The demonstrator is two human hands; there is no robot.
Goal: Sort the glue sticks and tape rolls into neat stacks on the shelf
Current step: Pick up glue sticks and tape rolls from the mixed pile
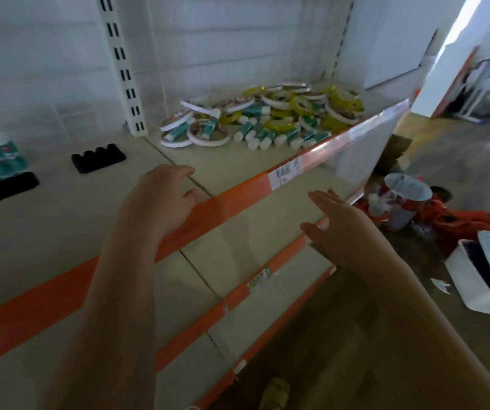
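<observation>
Two bare hands are seen at mid-frame, nothing gripped in either. The fingers of the left hand are loosely curled and spread over the front edge of the shelf, above its orange strip. The right hand is held flat, fingers extended and together, in front of the lower shelf.

Toward the upper centre of the frame, a jumbled heap is seen on the shelf: tape rolls, white-rimmed and yellow, are mixed with glue sticks coloured teal and white with white caps, lying at all angles.

At the left edge, upright teal glue sticks are held in a black tray; an empty black tray lies beside it.
</observation>
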